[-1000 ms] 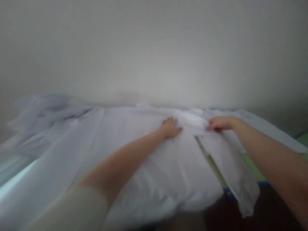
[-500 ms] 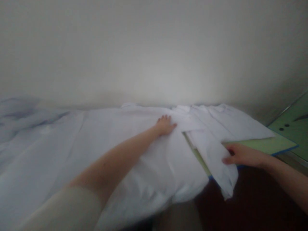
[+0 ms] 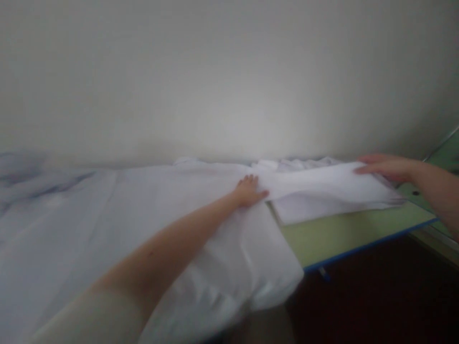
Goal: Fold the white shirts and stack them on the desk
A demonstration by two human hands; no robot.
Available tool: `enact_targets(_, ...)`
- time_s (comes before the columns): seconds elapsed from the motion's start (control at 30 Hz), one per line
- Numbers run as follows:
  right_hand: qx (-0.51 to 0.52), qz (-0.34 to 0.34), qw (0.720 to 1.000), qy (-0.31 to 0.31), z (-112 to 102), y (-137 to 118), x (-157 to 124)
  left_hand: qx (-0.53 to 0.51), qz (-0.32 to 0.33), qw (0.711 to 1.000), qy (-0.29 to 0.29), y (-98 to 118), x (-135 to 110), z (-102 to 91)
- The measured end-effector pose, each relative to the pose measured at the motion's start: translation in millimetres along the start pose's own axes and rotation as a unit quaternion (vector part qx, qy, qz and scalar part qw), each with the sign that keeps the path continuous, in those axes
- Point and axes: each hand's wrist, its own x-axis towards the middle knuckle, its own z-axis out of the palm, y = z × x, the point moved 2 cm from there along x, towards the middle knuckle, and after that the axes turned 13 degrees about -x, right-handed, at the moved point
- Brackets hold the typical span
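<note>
A large white garment [image 3: 143, 224] lies spread over a green table [image 3: 344, 234] with a blue edge. My left hand [image 3: 249, 190] rests flat on the cloth near its far middle, fingers spread and pressing down. My right hand [image 3: 385, 167] is far out to the right, fingers closed on the end of a white sleeve [image 3: 322, 188], which is stretched out sideways over the table top. The picture is blurred.
A plain pale wall [image 3: 229, 76] rises right behind the table. More white cloth is bunched at the far left [image 3: 28, 177]. The table's blue front edge [image 3: 369, 246] drops to a dark floor [image 3: 376, 301] at the lower right.
My right hand took the sleeve that hung over the table's front edge and carried it up and out to the right. My left hand stayed pressed on the cloth.
</note>
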Motion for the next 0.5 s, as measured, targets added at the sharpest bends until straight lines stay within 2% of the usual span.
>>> enact_targets(0.07,-0.067,0.012,0.997,-0.027,-6,3,23,0.005,0.013,1.000,-0.010,5,3,1.6)
enact_targets(0.17,-0.255,0.008,0.966,0.030,-8,12,58,0.016,0.031,0.999,-0.014,7,4,6.6)
enact_targets(0.3,-0.353,-0.001,0.934,0.063,8,32,90,0.034,0.048,0.998,-0.019,4,-1,12.3)
enact_targets(0.4,-0.355,-0.027,0.934,-0.003,24,51,99,0.034,0.026,0.999,-0.025,3,6,10.4)
enact_targets(0.5,-0.321,-0.014,0.941,-0.106,30,74,95,0.028,-0.008,0.999,-0.022,3,33,1.5)
